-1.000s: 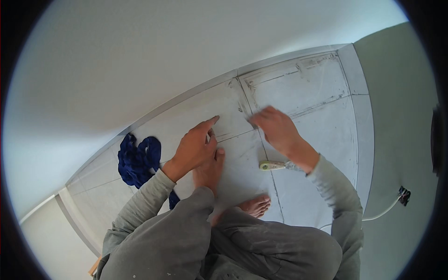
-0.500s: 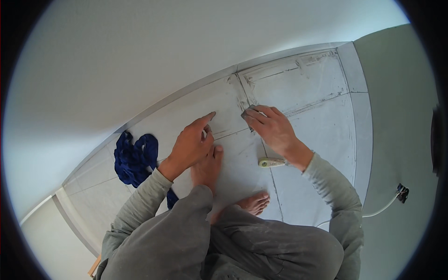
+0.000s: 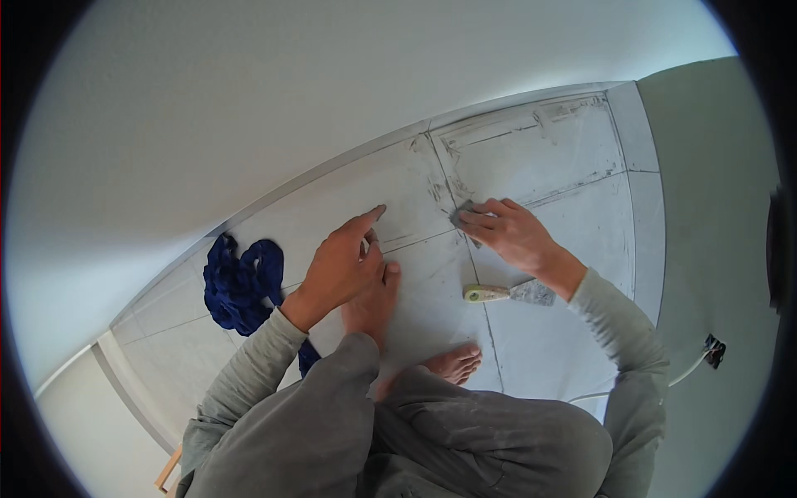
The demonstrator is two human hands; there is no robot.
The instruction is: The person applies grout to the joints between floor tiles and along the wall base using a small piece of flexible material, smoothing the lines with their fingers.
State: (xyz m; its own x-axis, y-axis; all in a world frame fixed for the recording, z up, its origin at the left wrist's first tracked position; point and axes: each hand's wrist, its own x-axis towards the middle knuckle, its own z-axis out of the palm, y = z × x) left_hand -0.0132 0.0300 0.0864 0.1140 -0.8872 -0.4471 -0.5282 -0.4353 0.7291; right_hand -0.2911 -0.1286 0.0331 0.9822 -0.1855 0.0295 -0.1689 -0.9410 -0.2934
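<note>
My right hand point(image 3: 519, 236) grips a small grey flat pad point(image 3: 462, 216), its exact kind unclear. The fingers press it on the pale tile floor point(image 3: 564, 249), close to where two dark joints cross. Nearer to me than that hand lies a putty knife point(image 3: 490, 293) with a pale green handle end and a smeared blade. My left hand point(image 3: 336, 266) hovers above my left foot with nothing in it. Its index finger stretches forward with a dark smudge at the tip, while the other fingers are loosely bent.
A dark blue cloth point(image 3: 228, 286) lies bunched left of my left hand. Dark smears follow several tile joints ahead. White walls point(image 3: 249, 100) and a greenish wall point(image 3: 706, 207) bound the floor. At right, a white cable point(image 3: 685, 368) runs from a wall box point(image 3: 714, 350).
My right hand has slid the pad rightward and slightly toward me. The putty knife's blade, hidden under the wrist before, now shows. My left hand stays nearly in place.
</note>
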